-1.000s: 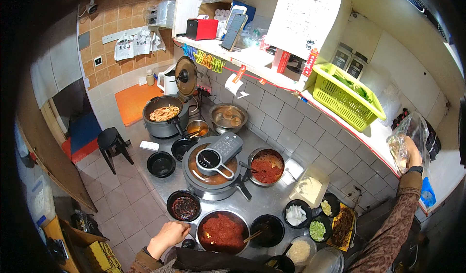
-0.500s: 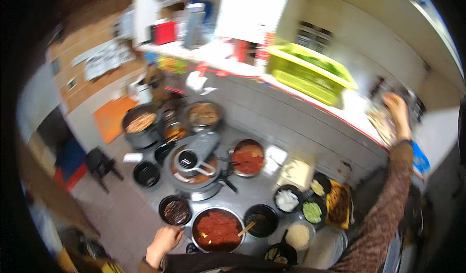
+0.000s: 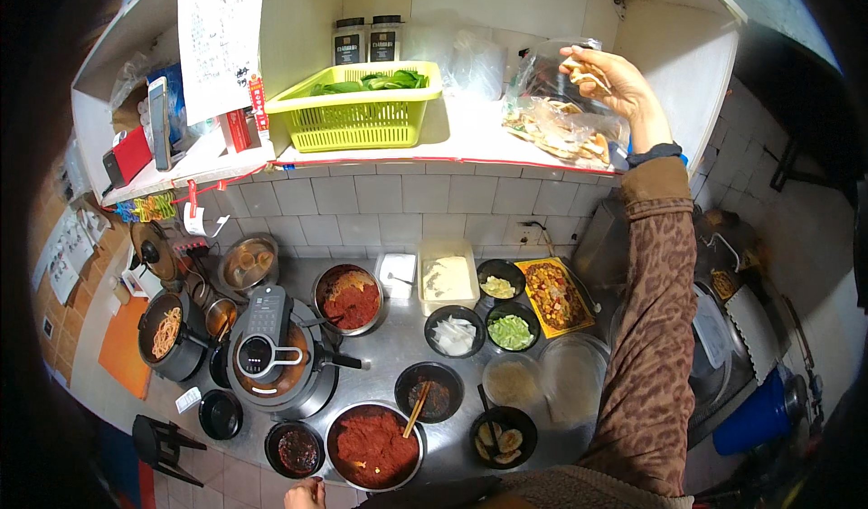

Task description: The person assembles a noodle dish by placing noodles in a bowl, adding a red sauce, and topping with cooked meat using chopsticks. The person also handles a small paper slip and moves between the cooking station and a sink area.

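My right hand (image 3: 608, 82) is raised above the shelf, its fingers closed on a few pale slices (image 3: 586, 75) with brownish edges, perhaps dried mushroom. Beneath it a clear plastic bag (image 3: 568, 134) of similar slices lies open on the shelf. My left hand (image 3: 306, 494) shows only partly at the lower edge, fingers curled; anything inside it is hidden. Close to it are a metal bowl of red paste (image 3: 366, 446), with wooden chopsticks (image 3: 417, 410) leaning in it, and a black bowl of dark red sauce (image 3: 297, 448).
On the shelf (image 3: 362, 155) stand a green basket of leaves (image 3: 362, 120) and two dark-lidded jars (image 3: 366, 41). Below are a cooker (image 3: 276, 364), a second red-paste bowl (image 3: 349, 299), several ingredient bowls and a yellow-edged tray (image 3: 551, 294). A blue bin (image 3: 750, 419) stands right.
The view has swung right and steadied. My right hand has lifted from beside the bag and now holds slices above it. My left hand sits lower, mostly out of the picture.
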`<control>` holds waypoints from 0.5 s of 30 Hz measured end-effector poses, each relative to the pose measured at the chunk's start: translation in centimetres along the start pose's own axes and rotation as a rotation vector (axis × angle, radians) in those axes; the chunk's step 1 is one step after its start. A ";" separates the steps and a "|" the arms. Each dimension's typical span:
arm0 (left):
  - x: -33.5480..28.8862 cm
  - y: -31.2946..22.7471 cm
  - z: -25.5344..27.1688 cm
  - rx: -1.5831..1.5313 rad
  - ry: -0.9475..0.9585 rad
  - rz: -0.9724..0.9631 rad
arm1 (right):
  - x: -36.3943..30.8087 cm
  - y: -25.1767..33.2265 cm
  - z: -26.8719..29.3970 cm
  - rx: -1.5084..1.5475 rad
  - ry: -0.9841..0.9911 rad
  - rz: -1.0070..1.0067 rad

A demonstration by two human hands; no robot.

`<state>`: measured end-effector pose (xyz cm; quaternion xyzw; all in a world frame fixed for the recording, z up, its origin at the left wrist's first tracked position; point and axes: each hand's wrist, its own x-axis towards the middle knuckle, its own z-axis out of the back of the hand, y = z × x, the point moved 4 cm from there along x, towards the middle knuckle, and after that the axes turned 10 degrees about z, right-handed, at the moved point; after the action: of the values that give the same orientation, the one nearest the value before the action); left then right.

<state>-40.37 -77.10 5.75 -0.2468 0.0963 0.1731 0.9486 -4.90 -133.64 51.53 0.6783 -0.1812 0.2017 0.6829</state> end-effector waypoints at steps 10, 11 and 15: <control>1.9 -4.1 5.4 -0.322 -0.098 -0.490 | -17.7 -6.5 -20.3 0.986 0.284 -0.161; 2.1 -4.7 6.7 -0.374 -0.145 -0.565 | -21.4 -9.3 -24.4 0.997 0.192 -0.289; 1.2 -2.0 11.1 -0.680 -0.237 -0.556 | -34.1 -17.8 -43.4 1.315 0.071 -0.813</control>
<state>-37.40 -72.79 15.81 -0.5394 -0.1452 -0.0392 0.8285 -25.86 -91.22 17.92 0.9508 0.2612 0.0226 0.1653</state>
